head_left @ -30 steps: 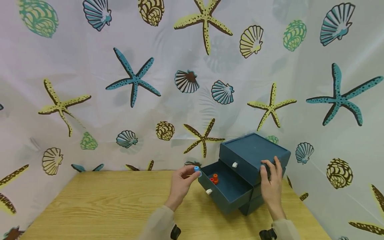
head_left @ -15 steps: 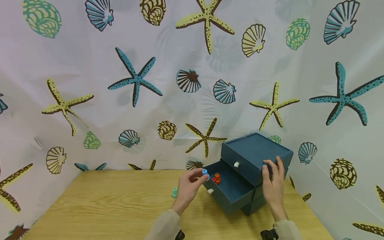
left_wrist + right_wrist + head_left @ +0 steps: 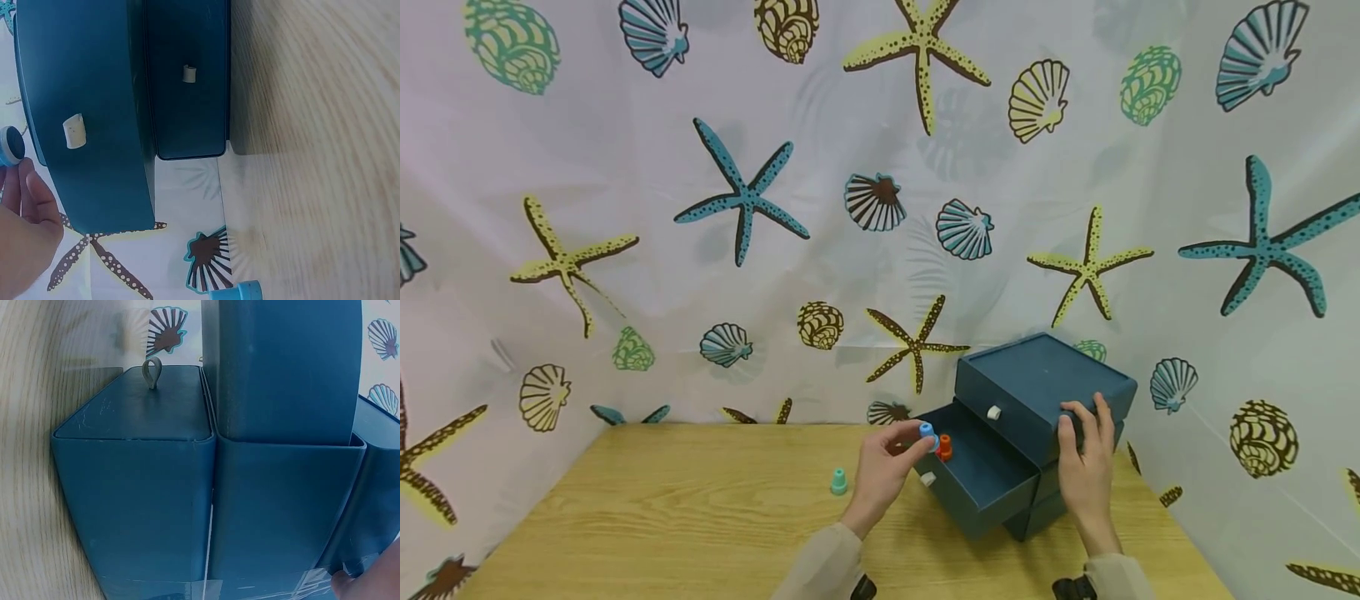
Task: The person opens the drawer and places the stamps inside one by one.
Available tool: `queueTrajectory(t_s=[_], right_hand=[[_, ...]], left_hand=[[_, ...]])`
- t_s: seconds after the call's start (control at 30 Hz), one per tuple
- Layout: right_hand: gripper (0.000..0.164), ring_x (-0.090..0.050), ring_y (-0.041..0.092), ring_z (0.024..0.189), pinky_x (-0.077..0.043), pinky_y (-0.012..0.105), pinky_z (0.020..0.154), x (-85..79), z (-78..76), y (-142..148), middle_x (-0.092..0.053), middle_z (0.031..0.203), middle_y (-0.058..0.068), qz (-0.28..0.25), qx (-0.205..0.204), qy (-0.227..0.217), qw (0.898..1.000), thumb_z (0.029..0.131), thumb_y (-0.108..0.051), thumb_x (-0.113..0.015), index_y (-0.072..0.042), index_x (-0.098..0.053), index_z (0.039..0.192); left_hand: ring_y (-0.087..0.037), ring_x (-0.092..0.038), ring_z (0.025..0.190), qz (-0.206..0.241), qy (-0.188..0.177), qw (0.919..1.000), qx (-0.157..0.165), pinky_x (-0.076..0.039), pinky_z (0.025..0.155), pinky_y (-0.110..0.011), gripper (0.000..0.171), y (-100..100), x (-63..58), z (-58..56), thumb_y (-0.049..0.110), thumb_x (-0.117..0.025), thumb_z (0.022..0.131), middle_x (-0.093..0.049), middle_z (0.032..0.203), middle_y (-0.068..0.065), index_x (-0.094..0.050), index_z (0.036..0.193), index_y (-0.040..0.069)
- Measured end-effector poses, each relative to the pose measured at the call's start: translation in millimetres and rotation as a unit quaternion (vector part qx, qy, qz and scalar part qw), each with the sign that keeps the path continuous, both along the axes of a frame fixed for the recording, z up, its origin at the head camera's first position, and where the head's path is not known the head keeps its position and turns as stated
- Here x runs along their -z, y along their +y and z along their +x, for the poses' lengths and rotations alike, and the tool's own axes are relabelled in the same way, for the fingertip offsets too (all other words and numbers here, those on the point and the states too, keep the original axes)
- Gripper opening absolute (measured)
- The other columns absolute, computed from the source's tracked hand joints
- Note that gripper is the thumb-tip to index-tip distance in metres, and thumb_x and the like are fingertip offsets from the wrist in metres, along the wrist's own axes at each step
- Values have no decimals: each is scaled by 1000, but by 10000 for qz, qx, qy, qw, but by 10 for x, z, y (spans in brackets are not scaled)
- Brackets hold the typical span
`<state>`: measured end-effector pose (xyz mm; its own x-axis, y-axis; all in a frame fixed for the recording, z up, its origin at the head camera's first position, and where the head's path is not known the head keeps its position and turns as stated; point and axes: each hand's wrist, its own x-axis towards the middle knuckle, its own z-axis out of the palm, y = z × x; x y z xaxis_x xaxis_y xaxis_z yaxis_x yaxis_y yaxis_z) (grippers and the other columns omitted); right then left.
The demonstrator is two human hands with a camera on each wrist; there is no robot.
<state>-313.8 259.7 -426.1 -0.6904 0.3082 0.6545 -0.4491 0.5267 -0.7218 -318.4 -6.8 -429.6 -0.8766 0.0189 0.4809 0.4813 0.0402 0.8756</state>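
My left hand (image 3: 882, 471) pinches a small blue stepped cylinder (image 3: 927, 432) between thumb and fingers, at the front left wall of a pulled-out drawer (image 3: 973, 508). Its dark round end (image 3: 12, 144) faces the left wrist camera. Inside that drawer stands an orange-red stepped piece (image 3: 945, 447), with a smaller red piece beside it partly hidden by my fingers. The drawer belongs to a dark blue stacked drawer unit (image 3: 1045, 375) with white loop pulls. My right hand (image 3: 1086, 467) rests on the unit's right side, fingertips over the top edge.
A teal stepped piece (image 3: 838, 481) stands on the wooden table (image 3: 700, 508), left of the drawer. Below the pulled-out drawer is a closed drawer (image 3: 187, 112) with its own loop pull. A shell-and-starfish curtain (image 3: 820, 250) hangs behind the table.
My left hand has moved right with the blue cylinder, from beside the drawer's left corner to over its edge. The teal piece has come into sight behind it. The right hand stays on the unit.
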Motion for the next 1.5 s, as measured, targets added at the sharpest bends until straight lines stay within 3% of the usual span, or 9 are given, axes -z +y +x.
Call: queueTrajectory(t_s=[0.17,0.4,0.63,1.03,1.3,1.5], right_hand=[[31,-13,39,150,-23,73,105,-20,-11,6,-16,164,8,28,6,-7,10000,104,-28,-48,-12,-57,128],[31,-11,39,150,-21,73,106,-1,-2,22,-15,164,8,22,-17,-70,10000,104,-29,-48,-12,-57,129],[31,-11,40,150,-20,73,106,-14,-5,18,-15,164,8,46,-17,-62,10000,104,-29,-47,-12,-57,129],[32,-12,40,150,-21,74,106,-1,5,14,-15,164,8,56,16,-92,9999,104,-29,-47,-12,-56,129],[31,-11,40,150,-20,74,106,1,3,17,-15,164,9,71,-2,-76,9999,104,-28,-47,-12,-56,129],[32,-11,41,150,-20,74,106,-2,11,14,-15,164,10,81,-12,-82,9999,104,-29,-47,-12,-56,130]], left_hand=[[-14,-65,92,-52,-28,9999,124,-51,76,-24,26,50,99,-161,26,-77,86,-73,102,-4,-74,109,15],[-12,-66,89,-99,34,9998,159,-52,75,-23,24,107,126,-195,26,-77,86,-74,99,-5,-75,107,16],[-12,-64,87,-383,160,9991,-47,-53,74,-24,25,139,115,-221,29,-78,85,-73,99,-1,-75,107,18],[-25,-68,82,-433,201,9988,112,-52,70,-22,20,278,116,-266,20,-79,84,-72,92,-6,-76,103,15],[-12,-55,85,-869,384,9944,-462,-48,73,-24,22,354,116,-299,24,-81,81,-74,93,1,-78,101,16],[-22,-54,93,-949,256,9930,-661,-38,84,-34,22,405,149,-304,27,-83,79,-73,95,4,-79,99,18]])
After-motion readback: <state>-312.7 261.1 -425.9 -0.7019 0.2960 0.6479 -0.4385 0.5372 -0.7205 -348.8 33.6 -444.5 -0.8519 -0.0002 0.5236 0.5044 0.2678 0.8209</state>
